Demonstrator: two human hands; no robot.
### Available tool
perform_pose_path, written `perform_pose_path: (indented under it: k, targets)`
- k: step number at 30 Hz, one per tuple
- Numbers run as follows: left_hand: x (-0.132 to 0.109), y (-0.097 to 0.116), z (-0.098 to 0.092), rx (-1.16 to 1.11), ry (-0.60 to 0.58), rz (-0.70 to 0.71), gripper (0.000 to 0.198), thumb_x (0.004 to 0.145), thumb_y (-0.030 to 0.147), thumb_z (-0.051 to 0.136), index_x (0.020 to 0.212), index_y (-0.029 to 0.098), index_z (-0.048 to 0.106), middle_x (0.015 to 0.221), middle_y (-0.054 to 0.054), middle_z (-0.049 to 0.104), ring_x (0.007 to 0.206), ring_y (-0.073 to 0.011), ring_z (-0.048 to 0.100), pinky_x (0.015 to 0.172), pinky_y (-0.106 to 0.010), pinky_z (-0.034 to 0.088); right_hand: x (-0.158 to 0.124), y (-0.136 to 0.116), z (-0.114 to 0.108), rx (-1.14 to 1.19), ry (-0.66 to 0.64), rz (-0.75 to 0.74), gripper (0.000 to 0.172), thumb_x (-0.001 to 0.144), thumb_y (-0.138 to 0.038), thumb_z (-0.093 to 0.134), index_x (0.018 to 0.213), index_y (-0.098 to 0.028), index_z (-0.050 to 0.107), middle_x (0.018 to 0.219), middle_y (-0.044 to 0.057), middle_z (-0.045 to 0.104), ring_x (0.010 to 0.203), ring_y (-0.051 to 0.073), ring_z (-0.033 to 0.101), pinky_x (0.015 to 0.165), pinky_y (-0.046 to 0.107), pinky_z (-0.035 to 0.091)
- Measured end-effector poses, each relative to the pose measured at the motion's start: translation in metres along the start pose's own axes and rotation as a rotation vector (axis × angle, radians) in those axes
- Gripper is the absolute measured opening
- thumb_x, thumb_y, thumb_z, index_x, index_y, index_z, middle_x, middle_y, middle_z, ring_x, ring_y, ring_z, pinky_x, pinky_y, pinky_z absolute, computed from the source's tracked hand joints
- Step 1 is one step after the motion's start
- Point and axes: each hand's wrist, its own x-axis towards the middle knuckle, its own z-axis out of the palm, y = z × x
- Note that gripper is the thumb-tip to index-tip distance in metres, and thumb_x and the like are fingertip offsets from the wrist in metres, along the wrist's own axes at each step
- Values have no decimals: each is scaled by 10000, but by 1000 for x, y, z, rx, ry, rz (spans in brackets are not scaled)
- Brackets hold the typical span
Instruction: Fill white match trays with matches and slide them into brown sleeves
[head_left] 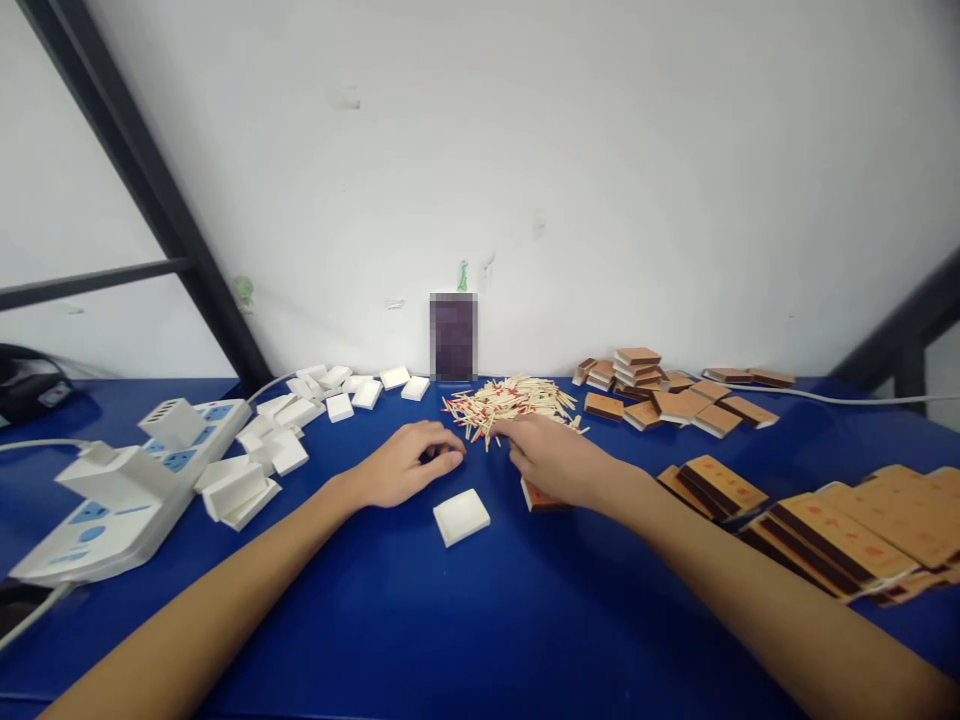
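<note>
My left hand (405, 465) rests on the blue table (480, 620), fingers curled down with nothing I can name in them. My right hand (551, 460) reaches to the near edge of a heap of red-tipped matches (510, 400), its fingers pinched at the sticks. An orange matchbox sleeve (544, 498) lies partly under my right palm. A white inner tray (461, 516) lies on the table between and in front of both hands.
Several white trays (300, 420) are scattered at the left, beside a white power strip with plugs (127, 485). Orange matchbox sleeves are stacked at the back right (660, 390) and near right (825, 525). A dark blurred object (453, 336) leans against the white wall.
</note>
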Motion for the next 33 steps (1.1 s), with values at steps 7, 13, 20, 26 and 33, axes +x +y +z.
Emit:
perform_pose_path:
  k: [7, 13, 20, 26, 33]
  targets:
    - [-17, 34, 2, 147, -161, 81, 382, 753, 446, 721, 1063, 232, 653, 951, -28, 613, 898, -220, 579, 874, -358, 431, 18, -1, 12, -19, -7, -9, 353, 911, -77, 417, 1127, -133, 692, 1098, 153, 667, 1036, 226, 616, 888, 323, 437]
    - [-14, 45, 20, 95, -155, 139, 429, 760, 450, 714, 1129, 243, 650, 1018, -44, 626, 951, -241, 598, 945, -408, 426, -1, -8, 8, 41, 17, -128, 264, 917, -133, 485, 1026, -127, 725, 995, 113, 673, 913, 193, 612, 809, 300, 449]
    - [-9, 25, 16, 7, 166, 116, 192, 925, 323, 495, 922, 193, 636, 802, -25, 596, 761, -168, 555, 720, -317, 438, -22, -19, 11, 99, 84, -219, 199, 899, -136, 538, 949, -142, 731, 878, 80, 675, 816, 179, 602, 752, 303, 442]
    - [-4, 5, 15, 115, 136, 35, 203, 873, 390, 587, 914, 200, 645, 799, -13, 610, 775, -174, 549, 757, -343, 438, -30, -17, 28, 74, 219, -249, 221, 882, -109, 538, 985, -159, 727, 928, 94, 711, 856, 210, 617, 799, 354, 447]
    - [-2, 8, 16, 117, 75, 39, 230, 847, 434, 653, 863, 205, 656, 828, -3, 638, 795, -170, 567, 760, -329, 429, -28, -9, 39, 82, 278, -241, 214, 909, -128, 517, 981, -166, 715, 919, 69, 725, 847, 194, 623, 770, 330, 437]
